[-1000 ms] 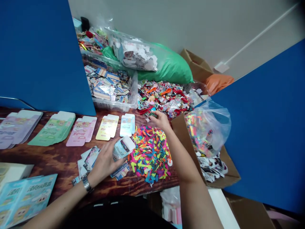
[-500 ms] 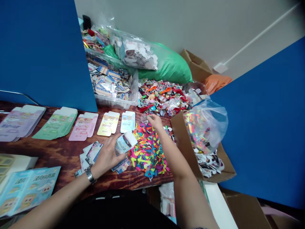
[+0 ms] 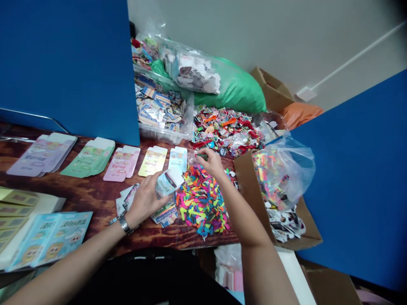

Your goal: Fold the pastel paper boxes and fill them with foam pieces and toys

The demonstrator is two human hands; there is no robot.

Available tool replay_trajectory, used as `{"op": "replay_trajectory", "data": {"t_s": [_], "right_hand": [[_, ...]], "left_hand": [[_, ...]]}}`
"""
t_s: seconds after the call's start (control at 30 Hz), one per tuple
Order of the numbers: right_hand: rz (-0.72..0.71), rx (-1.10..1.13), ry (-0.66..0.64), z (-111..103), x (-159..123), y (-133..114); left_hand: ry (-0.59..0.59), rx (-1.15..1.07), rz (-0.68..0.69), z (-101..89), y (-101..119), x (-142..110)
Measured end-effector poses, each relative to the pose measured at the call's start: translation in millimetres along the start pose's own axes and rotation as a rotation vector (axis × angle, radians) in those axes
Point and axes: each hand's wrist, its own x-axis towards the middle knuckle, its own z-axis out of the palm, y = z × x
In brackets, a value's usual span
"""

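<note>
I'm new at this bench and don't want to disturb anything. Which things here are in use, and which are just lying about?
In use: left hand holding a small carton; right hand pinching a green piece above the balloon pile.

Lying about: flat cartons, tub of cards, mixed heap, cardboard box.

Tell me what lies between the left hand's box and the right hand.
The head view shows a pile of bright balloons there, between the box, held by the left hand, and the right hand, pinching a green piece.
</note>
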Motion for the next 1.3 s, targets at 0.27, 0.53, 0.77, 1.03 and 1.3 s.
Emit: {"op": "replay_trajectory", "data": {"t_s": [0.27,0.53,0.77,1.03,1.3], "right_hand": [[-0.522,0.104,0.008,-26.5,-54.4,-67.6],[-0.565,0.16,-0.297,-10.0,-66.5,-87.2],[-0.632,0.08,-0.246,-9.7,-68.7,-97.0],[-0.645,-0.076,0.054,4.9,-83.2,-103.6],[-0.565,0.123,-0.07,-13.7,-88.4,-104.4]], "left_hand": [[0.021,0.065,-0.03,-7.6,9.2,-1.9],[0.049,0.014,0.046,-13.4,10.4,-12.3],[0.097,0.008,0.118,-17.4,8.9,-17.1],[0.072,-0.058,0.066,-14.9,13.4,-20.4],[0.095,-0.107,0.044,-16.1,13.6,-19.5]]}}
